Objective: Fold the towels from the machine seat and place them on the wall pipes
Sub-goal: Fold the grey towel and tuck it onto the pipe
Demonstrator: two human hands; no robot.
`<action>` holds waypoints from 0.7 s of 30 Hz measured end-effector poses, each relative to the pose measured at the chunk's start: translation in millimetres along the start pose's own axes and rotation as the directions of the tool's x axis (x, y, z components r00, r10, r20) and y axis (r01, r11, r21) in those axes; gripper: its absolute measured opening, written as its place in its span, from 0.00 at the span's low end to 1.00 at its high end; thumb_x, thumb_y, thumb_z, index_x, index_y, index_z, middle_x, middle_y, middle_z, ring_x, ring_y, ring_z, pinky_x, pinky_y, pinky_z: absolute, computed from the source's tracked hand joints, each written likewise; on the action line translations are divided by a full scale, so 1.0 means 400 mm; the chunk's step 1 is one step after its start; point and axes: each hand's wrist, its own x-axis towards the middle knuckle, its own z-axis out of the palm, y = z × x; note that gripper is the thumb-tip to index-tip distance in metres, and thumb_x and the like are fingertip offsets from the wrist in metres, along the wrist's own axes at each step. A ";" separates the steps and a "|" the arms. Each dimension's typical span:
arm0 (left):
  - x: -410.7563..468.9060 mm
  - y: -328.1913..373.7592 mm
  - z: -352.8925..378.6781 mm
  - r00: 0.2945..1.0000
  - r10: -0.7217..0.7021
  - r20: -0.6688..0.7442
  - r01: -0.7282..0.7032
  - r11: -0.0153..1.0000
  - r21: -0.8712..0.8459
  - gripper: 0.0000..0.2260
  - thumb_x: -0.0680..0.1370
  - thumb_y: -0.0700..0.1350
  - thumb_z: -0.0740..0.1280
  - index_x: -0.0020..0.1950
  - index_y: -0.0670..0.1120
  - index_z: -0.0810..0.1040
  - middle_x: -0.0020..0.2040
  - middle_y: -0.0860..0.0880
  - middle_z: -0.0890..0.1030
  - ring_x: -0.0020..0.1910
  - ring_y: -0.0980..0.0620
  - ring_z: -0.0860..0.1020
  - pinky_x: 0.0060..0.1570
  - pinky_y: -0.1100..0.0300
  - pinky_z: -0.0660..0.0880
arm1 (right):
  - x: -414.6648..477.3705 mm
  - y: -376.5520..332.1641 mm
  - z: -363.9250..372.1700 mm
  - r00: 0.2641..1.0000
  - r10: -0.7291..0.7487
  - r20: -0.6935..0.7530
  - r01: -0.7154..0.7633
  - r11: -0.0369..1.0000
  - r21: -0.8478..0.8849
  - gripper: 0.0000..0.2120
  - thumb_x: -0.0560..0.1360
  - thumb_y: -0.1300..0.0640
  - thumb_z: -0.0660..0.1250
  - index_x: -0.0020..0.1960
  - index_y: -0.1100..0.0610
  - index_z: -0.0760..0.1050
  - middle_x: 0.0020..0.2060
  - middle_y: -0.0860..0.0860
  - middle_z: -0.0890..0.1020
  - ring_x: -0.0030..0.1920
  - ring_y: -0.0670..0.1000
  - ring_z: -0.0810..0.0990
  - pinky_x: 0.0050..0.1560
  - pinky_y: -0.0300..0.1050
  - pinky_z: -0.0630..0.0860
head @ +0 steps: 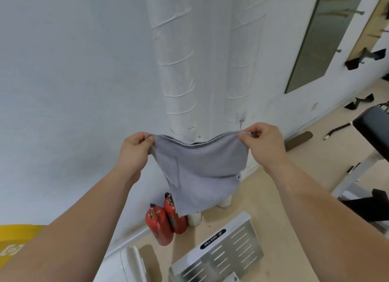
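Note:
A grey towel (200,170) hangs doubled over in front of me, its top edge stretched between both hands. My left hand (134,153) pinches the towel's upper left corner and my right hand (263,142) pinches the upper right corner. Just behind the towel, two white wrapped wall pipes (179,71) run up the white wall; the towel's top edge sits close against their lower part and hides it. The black padded machine seat (372,126) shows at the right edge.
Two red fire extinguishers (166,222) stand on the floor by the wall below the towel. A ribbed metal footplate (221,252) of the machine lies in front. A mirror (315,41) and cable handles (362,58) hang on the right wall.

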 end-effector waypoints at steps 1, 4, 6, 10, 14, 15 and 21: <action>0.001 0.001 0.001 1.000 -0.025 0.002 0.025 0.999 -0.021 0.11 0.81 0.38 0.64 0.40 0.44 0.80 0.38 0.44 0.78 0.41 0.47 0.74 0.47 0.51 0.75 | 0.006 0.001 -0.001 0.996 0.013 -0.083 -0.011 1.000 0.029 0.07 0.71 0.57 0.77 0.37 0.51 0.80 0.33 0.49 0.82 0.35 0.46 0.78 0.41 0.41 0.75; 0.000 0.002 0.001 0.993 -0.111 -0.038 0.109 0.993 -0.049 0.11 0.81 0.40 0.65 0.40 0.44 0.81 0.38 0.44 0.79 0.39 0.47 0.74 0.43 0.51 0.72 | 0.009 0.002 -0.005 0.992 0.110 -0.069 -0.103 0.990 0.096 0.06 0.72 0.59 0.76 0.38 0.53 0.81 0.33 0.52 0.82 0.35 0.49 0.78 0.42 0.43 0.75; -0.006 0.000 0.003 0.983 -0.165 -0.075 0.162 0.986 -0.048 0.10 0.80 0.40 0.65 0.40 0.43 0.80 0.37 0.45 0.77 0.37 0.47 0.71 0.37 0.56 0.68 | -0.002 0.005 -0.003 0.985 0.170 0.013 -0.170 0.982 0.085 0.05 0.72 0.61 0.75 0.39 0.56 0.81 0.32 0.53 0.81 0.34 0.51 0.77 0.38 0.42 0.74; -0.031 -0.003 0.023 0.969 -0.238 -0.068 0.234 0.970 -0.070 0.03 0.77 0.38 0.66 0.44 0.41 0.78 0.41 0.43 0.72 0.39 0.46 0.66 0.33 0.56 0.60 | -0.046 -0.010 0.008 0.967 0.246 0.064 -0.252 0.960 0.121 0.05 0.72 0.64 0.72 0.46 0.57 0.80 0.31 0.52 0.78 0.28 0.48 0.76 0.26 0.33 0.70; -0.086 0.022 0.073 0.967 -0.255 -0.018 0.251 0.961 -0.114 0.03 0.77 0.37 0.67 0.44 0.40 0.80 0.39 0.42 0.76 0.35 0.47 0.72 0.33 0.56 0.68 | -0.098 -0.041 0.038 0.964 0.195 0.182 -0.226 0.960 0.167 0.05 0.74 0.66 0.70 0.46 0.58 0.80 0.28 0.51 0.78 0.27 0.47 0.76 0.28 0.36 0.72; -0.102 0.031 0.088 0.970 -0.244 0.005 0.243 0.961 -0.131 0.04 0.77 0.37 0.67 0.44 0.39 0.81 0.39 0.42 0.79 0.37 0.46 0.75 0.35 0.54 0.72 | -0.112 -0.051 0.049 0.961 0.168 0.221 -0.210 0.960 0.185 0.04 0.75 0.66 0.70 0.46 0.57 0.81 0.28 0.51 0.79 0.28 0.47 0.77 0.30 0.37 0.73; -0.177 0.053 0.154 0.975 -0.039 0.218 0.057 0.995 -0.081 0.10 0.77 0.45 0.69 0.43 0.41 0.85 0.42 0.31 0.82 0.38 0.44 0.78 0.39 0.46 0.76 | -0.178 -0.104 0.104 0.927 0.075 0.368 -0.193 0.935 0.296 0.11 0.76 0.70 0.67 0.50 0.57 0.84 0.37 0.55 0.87 0.37 0.49 0.84 0.41 0.37 0.81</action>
